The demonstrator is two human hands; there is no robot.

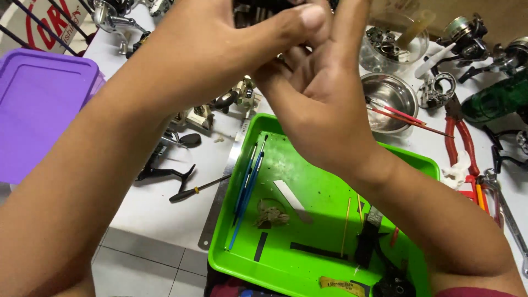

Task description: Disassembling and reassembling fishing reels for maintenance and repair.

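Observation:
My left hand (220, 38) and my right hand (324, 93) are raised close to the camera, above the white table. Together they grip a dark object (258, 8) at the top edge of the view. Most of it is hidden by my fingers, so I cannot tell what it is. Below the hands lies a bright green tray (324, 192). It holds thin blue-handled tools (247, 187), a white strip, black strips, thin wooden sticks and a crumpled grey wad.
A purple lidded box (38, 104) sits at the left. A steel bowl (390, 96) with red sticks, red-handled pliers (462, 137), a clear tub of small parts (388, 44) and several fishing reel parts lie at the right and back. A black screwdriver (198, 188) lies left of the tray.

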